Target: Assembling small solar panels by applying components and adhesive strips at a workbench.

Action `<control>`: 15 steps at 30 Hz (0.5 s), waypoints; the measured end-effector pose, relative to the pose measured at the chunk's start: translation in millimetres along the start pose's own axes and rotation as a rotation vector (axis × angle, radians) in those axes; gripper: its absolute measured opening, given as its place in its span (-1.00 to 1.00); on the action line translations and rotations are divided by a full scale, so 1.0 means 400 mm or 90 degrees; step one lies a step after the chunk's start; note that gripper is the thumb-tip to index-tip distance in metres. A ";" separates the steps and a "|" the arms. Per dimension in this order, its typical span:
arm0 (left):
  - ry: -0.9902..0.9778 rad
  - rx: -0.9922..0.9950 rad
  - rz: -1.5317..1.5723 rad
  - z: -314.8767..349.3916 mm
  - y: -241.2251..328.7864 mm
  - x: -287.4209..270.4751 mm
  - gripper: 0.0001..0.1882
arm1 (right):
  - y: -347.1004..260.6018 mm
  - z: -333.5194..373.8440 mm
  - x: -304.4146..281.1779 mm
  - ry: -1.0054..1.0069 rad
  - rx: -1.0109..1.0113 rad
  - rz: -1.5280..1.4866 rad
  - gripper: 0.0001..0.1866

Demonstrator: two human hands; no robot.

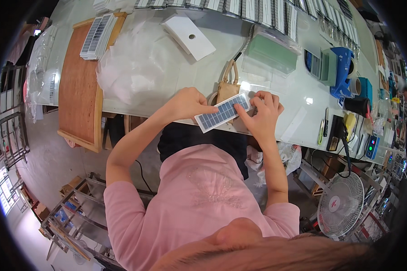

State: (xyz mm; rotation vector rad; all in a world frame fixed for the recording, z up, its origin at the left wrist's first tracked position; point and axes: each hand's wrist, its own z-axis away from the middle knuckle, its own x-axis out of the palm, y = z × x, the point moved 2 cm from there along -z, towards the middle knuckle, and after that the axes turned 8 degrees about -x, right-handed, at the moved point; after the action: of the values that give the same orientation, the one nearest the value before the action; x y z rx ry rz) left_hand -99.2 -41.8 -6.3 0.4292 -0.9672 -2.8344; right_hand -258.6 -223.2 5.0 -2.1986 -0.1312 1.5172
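Observation:
Between my two hands, over the table's front edge, a small solar panel point(216, 118) with blue cells and a white border is held tilted, its right end higher. My left hand point(191, 105) grips its left end, thumb on top and the other fingers curled. My right hand point(263, 112) holds the right end, with the thumb laid on the cells and the fingers bent at the far edge. Just behind the panel stands a tan block-like tool point(226, 91) with a looped handle and a cord; its lower part is hidden by the panel.
On the left, a wooden board point(79, 97) carries a stack of panels point(97, 37) beside crumpled clear plastic bags point(133, 63). Farther back lie a white box point(188, 37) and green sheets point(272, 53). A blue tape dispenser point(342, 72) and a fan point(341, 205) are at right.

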 end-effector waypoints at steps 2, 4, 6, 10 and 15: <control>0.007 0.002 -0.022 -0.002 -0.001 0.001 -0.50 | -0.001 0.002 -0.002 -0.015 0.000 0.012 -0.58; 0.013 0.005 -0.045 -0.004 -0.003 0.004 -0.51 | -0.005 -0.001 -0.006 -0.029 0.001 0.024 -0.56; 0.033 0.048 -0.011 -0.005 -0.006 0.008 -0.55 | -0.015 -0.010 -0.015 -0.013 0.037 0.016 -0.48; 0.027 0.037 0.032 -0.006 -0.020 0.016 -0.57 | -0.021 -0.001 -0.009 0.007 0.022 0.021 -0.40; 0.010 0.118 0.189 0.019 -0.076 0.032 -0.70 | -0.066 -0.004 0.003 0.002 -0.020 0.002 -0.43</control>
State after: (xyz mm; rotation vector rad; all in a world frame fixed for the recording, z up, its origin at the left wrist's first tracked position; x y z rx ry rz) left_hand -114.1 -16.0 -22.0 0.2950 -1.1870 -2.4854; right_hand -251.8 -200.0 15.5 -2.2262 -0.1513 1.5238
